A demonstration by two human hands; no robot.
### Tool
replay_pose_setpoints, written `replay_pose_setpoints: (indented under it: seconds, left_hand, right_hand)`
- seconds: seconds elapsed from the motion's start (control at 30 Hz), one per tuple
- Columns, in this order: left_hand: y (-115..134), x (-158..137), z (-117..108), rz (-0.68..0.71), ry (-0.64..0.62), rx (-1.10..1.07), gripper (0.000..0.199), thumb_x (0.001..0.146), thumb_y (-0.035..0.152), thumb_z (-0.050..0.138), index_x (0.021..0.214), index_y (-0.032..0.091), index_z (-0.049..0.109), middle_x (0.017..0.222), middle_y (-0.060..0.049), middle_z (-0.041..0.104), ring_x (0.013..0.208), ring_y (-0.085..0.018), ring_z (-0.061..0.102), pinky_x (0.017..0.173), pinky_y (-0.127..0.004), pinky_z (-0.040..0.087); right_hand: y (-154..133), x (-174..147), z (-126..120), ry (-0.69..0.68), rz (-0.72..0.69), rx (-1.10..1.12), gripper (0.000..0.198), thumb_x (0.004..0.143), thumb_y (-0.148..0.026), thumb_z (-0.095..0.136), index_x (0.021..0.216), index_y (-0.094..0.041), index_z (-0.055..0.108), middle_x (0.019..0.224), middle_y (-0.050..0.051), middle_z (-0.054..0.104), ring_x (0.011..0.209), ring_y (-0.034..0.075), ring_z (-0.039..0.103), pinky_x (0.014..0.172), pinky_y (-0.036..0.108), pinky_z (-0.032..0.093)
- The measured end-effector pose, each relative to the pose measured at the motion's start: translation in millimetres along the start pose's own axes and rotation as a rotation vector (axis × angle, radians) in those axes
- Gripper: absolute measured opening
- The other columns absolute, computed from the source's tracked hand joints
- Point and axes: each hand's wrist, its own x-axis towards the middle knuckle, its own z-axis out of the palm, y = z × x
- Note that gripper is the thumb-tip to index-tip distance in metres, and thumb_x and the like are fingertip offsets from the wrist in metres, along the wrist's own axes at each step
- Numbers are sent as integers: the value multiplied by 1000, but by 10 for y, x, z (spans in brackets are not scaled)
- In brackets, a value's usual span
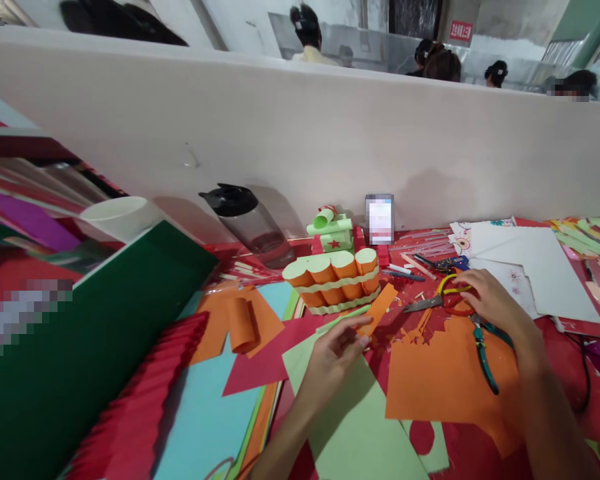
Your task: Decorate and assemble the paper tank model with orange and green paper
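My left hand (333,357) pinches a narrow orange paper strip (383,308) between thumb and fingers, above a pale green sheet (365,407). The fingers of my right hand (490,300) are closed at the handles of a pair of scissors (425,304), one handle yellow and one red. The blades point left toward the strip, apart from it. Just beyond my left hand stands a row of orange paper rolls (340,291) with pale green tops and bands. An orange sheet (440,380) with a jagged cut edge lies below my right hand.
Green-handled pliers (486,360) rest on the orange sheet. Behind the rolls are a green paper model (335,237), a phone (380,220) and a dark-lidded bottle (255,227). A dark green board (105,347) leans at left. White papers (555,273) lie right. People sit beyond the partition (305,133).
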Motion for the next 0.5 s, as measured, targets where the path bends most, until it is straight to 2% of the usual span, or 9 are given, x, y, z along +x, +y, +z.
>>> replay_pose_setpoints:
  seconds: [0.07, 0.13, 0.3, 0.5]
  left_hand:
    - [-4, 0, 0, -11, 1, 2, 44, 80, 51, 81, 111, 19, 79, 75, -3, 64, 68, -17, 58, 63, -28, 49]
    - [-13, -1, 4, -22, 2, 4, 45, 81, 52, 81, 110, 18, 79, 73, -2, 61, 67, -17, 56, 62, -28, 47]
    - [-61, 14, 6, -37, 6, 15, 46, 80, 55, 81, 109, 19, 79, 70, -1, 60, 63, -16, 54, 58, -27, 45]
    - [-203, 21, -42, -32, 47, 4, 47, 82, 56, 79, 110, 19, 79, 71, -2, 62, 63, -16, 55, 58, -28, 45]
  right_hand:
    - [175, -99, -2, -86, 11, -72, 33, 94, -11, 58, 122, -22, 72, 129, 12, 71, 121, 31, 62, 104, 49, 47]
    - [217, -157, 68, -127, 13, -129, 42, 93, -5, 54, 126, -24, 71, 133, 10, 71, 125, 30, 60, 103, 48, 45]
    - [57, -114, 249, -101, -11, -257, 51, 92, 3, 47, 128, -24, 71, 131, 10, 73, 119, 28, 60, 96, 44, 40]
    - [26, -63, 297, -99, -46, -300, 59, 87, 10, 47, 131, -21, 70, 128, 11, 74, 116, 28, 59, 95, 42, 37]
